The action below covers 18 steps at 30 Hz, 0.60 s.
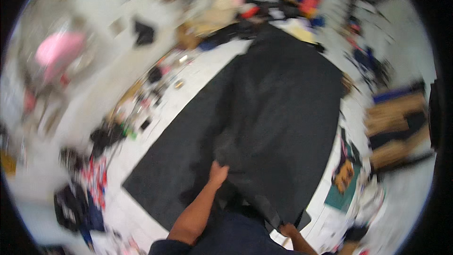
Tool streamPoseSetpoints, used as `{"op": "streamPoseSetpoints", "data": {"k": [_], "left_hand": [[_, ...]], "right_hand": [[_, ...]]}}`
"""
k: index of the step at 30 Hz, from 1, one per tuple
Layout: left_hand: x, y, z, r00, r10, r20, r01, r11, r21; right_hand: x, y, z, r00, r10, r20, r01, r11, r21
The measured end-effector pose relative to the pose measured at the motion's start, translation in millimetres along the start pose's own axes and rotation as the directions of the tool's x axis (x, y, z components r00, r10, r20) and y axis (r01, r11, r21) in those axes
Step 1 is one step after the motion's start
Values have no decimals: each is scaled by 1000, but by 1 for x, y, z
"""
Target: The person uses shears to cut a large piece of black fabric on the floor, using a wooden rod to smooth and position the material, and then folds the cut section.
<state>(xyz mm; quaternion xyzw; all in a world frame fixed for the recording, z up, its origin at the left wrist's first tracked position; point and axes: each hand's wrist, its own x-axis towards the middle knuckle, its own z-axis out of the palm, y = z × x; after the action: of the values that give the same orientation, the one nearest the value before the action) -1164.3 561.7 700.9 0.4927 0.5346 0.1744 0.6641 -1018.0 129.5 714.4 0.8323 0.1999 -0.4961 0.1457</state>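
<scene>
Several small, blurred items [140,103] line the left edge of the white surface [171,114], with a red-and-white patterned cloth [96,179] toward its near left corner. Across the middle spreads a large black sheet [288,104], reaching close to the near edge, where the left hand [218,174] is closed on a fold of it and, farther right, the right hand [287,230] grips its near border. Toward the right edge lies a green mat [334,199] bearing an orange-and-black piece [344,178].
</scene>
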Motion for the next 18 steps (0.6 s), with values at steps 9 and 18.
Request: {"op": "streamPoseSetpoints", "data": {"k": [9,18], "left_hand": [[-29,-51,-189,971,-107,215,130,987,-97],[-116,-99,-351,957,-202,208,237,959,-159]], "right_hand": [[-88,-130,211,948,170,-271,-75,942,328],[-221,-205,328,937,302,-177,-208,886,414]]}}
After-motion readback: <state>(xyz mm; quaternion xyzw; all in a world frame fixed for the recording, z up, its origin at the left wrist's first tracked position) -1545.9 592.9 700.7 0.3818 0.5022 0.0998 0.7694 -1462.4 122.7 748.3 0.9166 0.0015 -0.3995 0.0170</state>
